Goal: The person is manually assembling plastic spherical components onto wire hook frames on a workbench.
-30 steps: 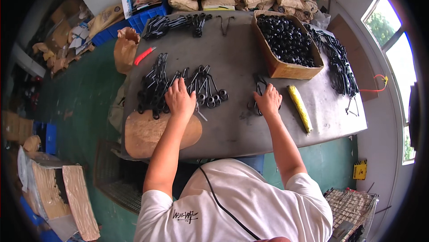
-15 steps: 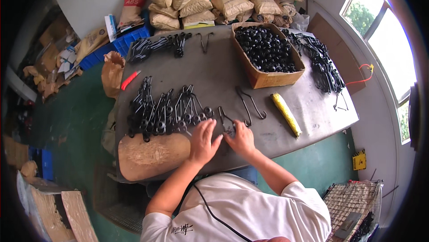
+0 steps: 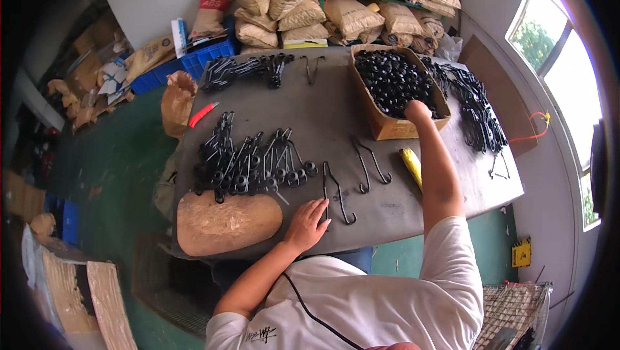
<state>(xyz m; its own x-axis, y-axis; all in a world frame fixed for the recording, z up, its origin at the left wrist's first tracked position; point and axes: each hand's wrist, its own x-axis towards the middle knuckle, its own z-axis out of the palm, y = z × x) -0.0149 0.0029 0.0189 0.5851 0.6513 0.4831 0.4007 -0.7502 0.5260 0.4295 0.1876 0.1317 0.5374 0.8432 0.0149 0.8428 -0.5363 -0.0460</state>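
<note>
My left hand point(image 3: 307, 226) lies on the grey table near its front edge, fingers stretched out. Its fingertips are at the lower end of one leg of a bent black wire hook point(image 3: 338, 194); whether they press on it I cannot tell. My right hand point(image 3: 418, 111) reaches to the near right corner of a cardboard box point(image 3: 395, 130). Many small black ring-like parts point(image 3: 391, 79) fill that box, and my right fingertips are hidden among them. A second wire hook point(image 3: 369, 161) lies to the right of the first.
Left of my hands are a pile of black wire hooks with round ends point(image 3: 248, 163) and a wooden board point(image 3: 226, 224). A yellow roll point(image 3: 411, 168) lies by my right forearm. A red-handled cutter point(image 3: 203, 114) and more hooks point(image 3: 475, 114) lie near the table's sides.
My right hand has left the near hook and moved up and right into the box. My left hand stays by the hook, which now lies in plain sight. The view has shifted slightly.
</note>
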